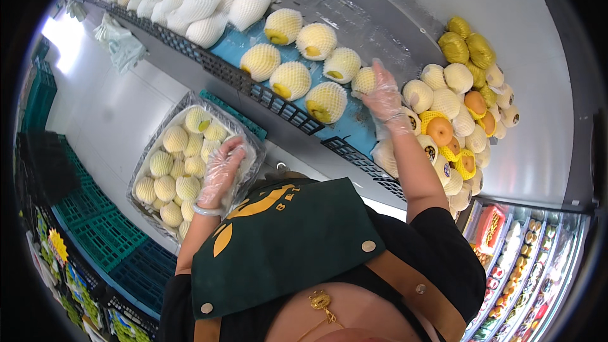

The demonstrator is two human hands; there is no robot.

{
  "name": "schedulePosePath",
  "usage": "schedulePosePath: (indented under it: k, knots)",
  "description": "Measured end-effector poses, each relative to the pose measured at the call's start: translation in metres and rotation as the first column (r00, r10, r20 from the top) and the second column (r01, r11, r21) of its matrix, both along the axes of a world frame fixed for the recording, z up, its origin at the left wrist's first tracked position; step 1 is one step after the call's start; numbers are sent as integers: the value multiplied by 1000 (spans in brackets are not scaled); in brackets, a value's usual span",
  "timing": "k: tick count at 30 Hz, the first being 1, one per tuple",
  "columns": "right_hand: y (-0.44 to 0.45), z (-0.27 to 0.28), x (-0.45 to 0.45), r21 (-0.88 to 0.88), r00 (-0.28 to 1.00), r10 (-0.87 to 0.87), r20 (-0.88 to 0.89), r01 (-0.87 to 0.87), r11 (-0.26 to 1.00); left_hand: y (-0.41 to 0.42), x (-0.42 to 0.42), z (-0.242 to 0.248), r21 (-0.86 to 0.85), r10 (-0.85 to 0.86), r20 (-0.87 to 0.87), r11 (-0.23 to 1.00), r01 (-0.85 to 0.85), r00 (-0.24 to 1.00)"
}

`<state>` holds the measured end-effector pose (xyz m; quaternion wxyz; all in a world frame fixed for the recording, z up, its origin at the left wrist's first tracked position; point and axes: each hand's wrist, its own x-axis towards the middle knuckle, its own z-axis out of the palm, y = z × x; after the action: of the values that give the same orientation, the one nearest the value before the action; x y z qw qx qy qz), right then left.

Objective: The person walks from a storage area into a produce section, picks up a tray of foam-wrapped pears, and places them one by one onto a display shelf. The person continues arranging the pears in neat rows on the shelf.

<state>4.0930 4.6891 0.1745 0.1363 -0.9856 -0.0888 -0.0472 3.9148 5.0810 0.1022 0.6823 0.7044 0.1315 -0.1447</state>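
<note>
My right hand (pixel 384 97), in a clear plastic glove, grips a round fruit (pixel 364 80) in a pale foam net. It is at the right end of a group of foam-netted yellow-green fruits (pixel 290 80) on the blue shelf liner (pixel 237 47). My left hand (pixel 222 171), also gloved, rests at the right side of a plastic-lined crate (pixel 137 171). Several pale fruits (pixel 175 139) in foam nets fill that crate. My left fingers are curled beside the fruits; whether they hold one is hidden.
White-netted fruits (pixel 204 2) are heaped at the shelf's far left. Asian pears (pixel 439 131) and other netted fruits are piled to the right. A black plastic guard (pixel 266 99) edges the shelf. Green crates (pixel 90 228) stand at left, and a lit display case (pixel 517 270) at lower right.
</note>
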Motion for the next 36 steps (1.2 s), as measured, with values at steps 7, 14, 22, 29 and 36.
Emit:
schedulePosePath:
  k: [7,14,22,29,36]
  knots:
    - [-43,-17,8,-39,990,124,66,-122,992,80,-51,-81,712,105,34,696,-98,994]
    - [-17,30,-10,23,999,10,49,-11,1000,90,-79,-153,644,11,-277,744,177,961]
    - [49,74,-39,212,994,-44,98,23,977,65,-71,-183,320,76,-443,944,78,893]
    - [95,74,-71,484,998,21,-63,12,875,105,-99,-129,-713,103,-324,626,-314,941]
    - [198,24,-142,688,294,678,-673,585,429,47,-10,6,-768,-128,289,560,310,949]
